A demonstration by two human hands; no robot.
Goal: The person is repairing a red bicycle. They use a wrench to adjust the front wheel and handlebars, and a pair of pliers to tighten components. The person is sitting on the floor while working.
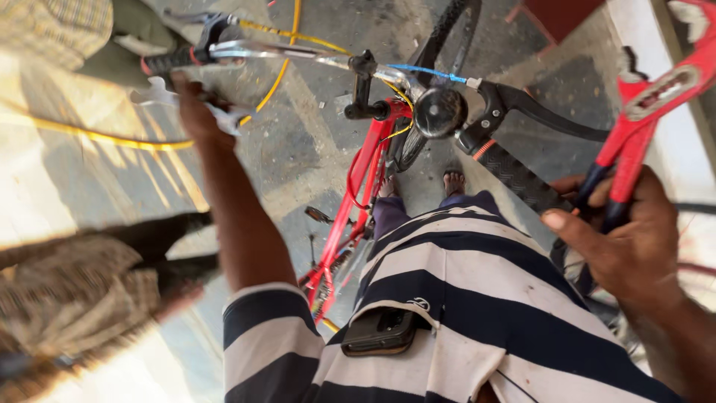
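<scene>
Red-handled pliers are sitting clamped in the right hand at the near right, jaws cut off by the frame. The left hand is closing on a blurred silver spanner beneath the far-left handlebar.

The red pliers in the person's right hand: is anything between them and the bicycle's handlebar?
Nothing visible does. The right hand holds the red pliers just beyond the handlebar's black grip and brake lever, with only open air between. The left hand is at the handlebar's other end.
</scene>
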